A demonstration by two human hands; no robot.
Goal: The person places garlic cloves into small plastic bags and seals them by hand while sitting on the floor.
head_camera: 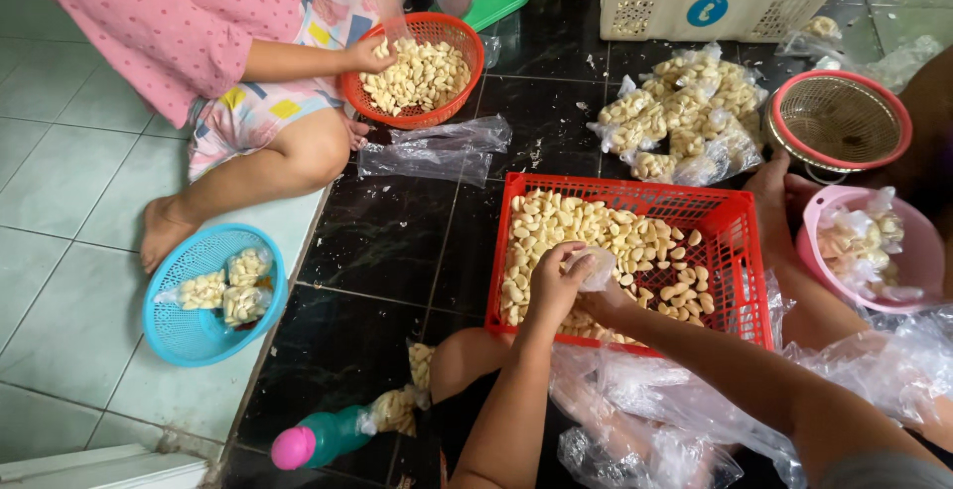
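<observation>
My left hand (552, 280) and my right hand (602, 300) meet over the near edge of a red rectangular crate (736, 241) full of peeled garlic cloves (586, 226). Together they grip a small clear plastic bag (600, 265), the left fingers curled around its top, the right hand under it. More crumpled clear bags (645, 419) lie across my lap, under my right forearm.
A person in a pink top sits at left, a hand in a round red basket (449, 28) of garlic. Nearby are a blue basket (189, 330) with filled bags, a pile of filled bags (685, 112), a white crate (715, 2), a pink bowl (911, 241), a strainer (839, 120) and a teal bottle (323, 437).
</observation>
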